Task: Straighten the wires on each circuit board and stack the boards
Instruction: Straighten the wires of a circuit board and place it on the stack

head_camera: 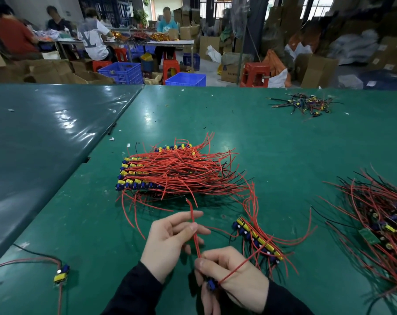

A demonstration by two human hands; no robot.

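Observation:
My right hand (pixel 233 271) grips a small circuit board (pixel 211 284) with blue parts, mostly hidden in the fingers. A red wire (pixel 194 228) rises from it, and my left hand (pixel 170 239) pinches that wire between thumb and fingers. Another red wire runs from the board across my right hand to the right. A large stack of boards (pixel 142 171) with red wires combed to the right lies in the middle of the green table (pixel 284 155). A short row of boards (pixel 259 241) lies just right of my hands.
A tangled heap of boards and red wires (pixel 384 223) sits at the right edge. One loose board (pixel 61 274) lies near left, and a small dark pile (pixel 306 104) far right. People work at benches beyond the table, among blue crates and red stools.

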